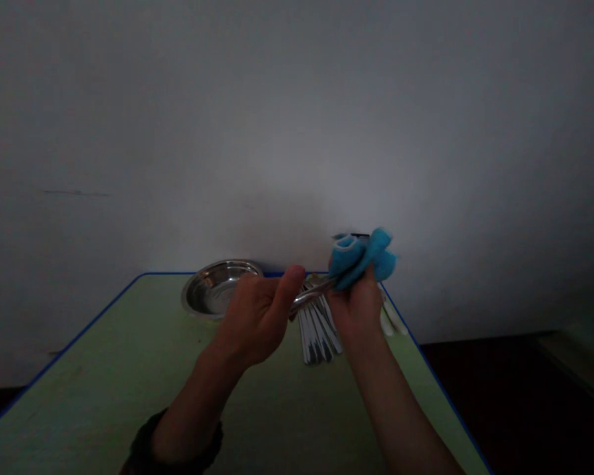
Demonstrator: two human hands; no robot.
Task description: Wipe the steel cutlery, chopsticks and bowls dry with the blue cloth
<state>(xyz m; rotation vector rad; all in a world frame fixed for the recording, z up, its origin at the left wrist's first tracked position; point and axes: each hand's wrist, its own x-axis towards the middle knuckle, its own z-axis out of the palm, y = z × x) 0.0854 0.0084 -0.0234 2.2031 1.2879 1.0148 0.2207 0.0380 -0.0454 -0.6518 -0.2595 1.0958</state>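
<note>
My left hand is wrapped round the handle of a shiny metal utensil, raised above the table. The utensil slants up to the right, and its far end goes into a bunched blue cloth, so its kind is hidden. My right hand grips the cloth around that end. Beneath and behind my hands, several pieces of metal cutlery lie side by side with their handles toward me. To the left of them stands a round stainless steel bowl, partly covered by my left hand.
The pale green table has a blue edge and stands against a grey-white wall. Some white-handled things lie by its right edge, partly behind my right hand. Dark floor shows on the right.
</note>
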